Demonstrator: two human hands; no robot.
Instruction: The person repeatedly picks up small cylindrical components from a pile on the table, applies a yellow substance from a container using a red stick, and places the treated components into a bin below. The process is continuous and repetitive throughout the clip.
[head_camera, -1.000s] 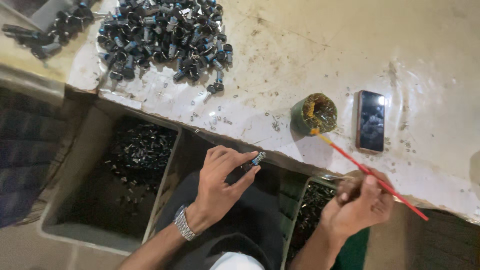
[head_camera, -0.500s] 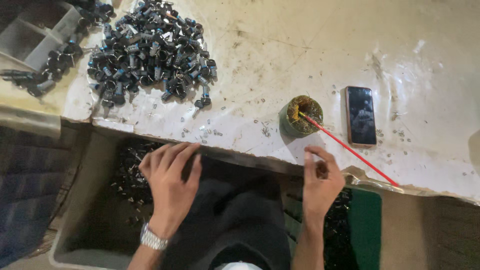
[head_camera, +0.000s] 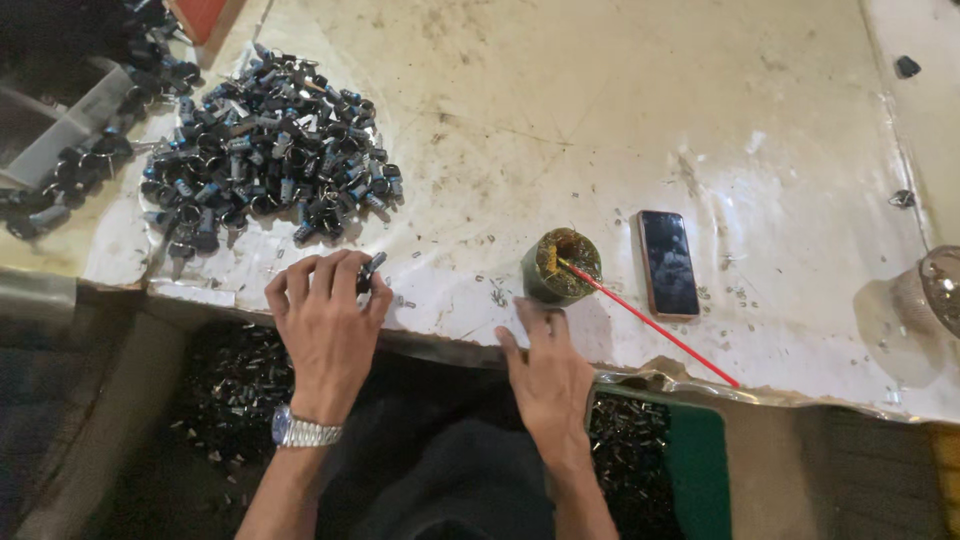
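— Small dark part (head_camera: 371, 268), where is it?
— Pinched at the fingertips of the left hand (head_camera: 325, 330), just below the heap of dark parts (head_camera: 265, 155).
— And the right hand (head_camera: 548, 372)?
— Open, flat on the bench (head_camera: 560, 120) edge, holding nothing, just below the green cup (head_camera: 560, 266) with the red stick (head_camera: 650, 325); a phone (head_camera: 668, 262) lies beyond.

Left hand (head_camera: 325, 325) pinching small dark part (head_camera: 370, 268), right hand (head_camera: 548, 372) flat
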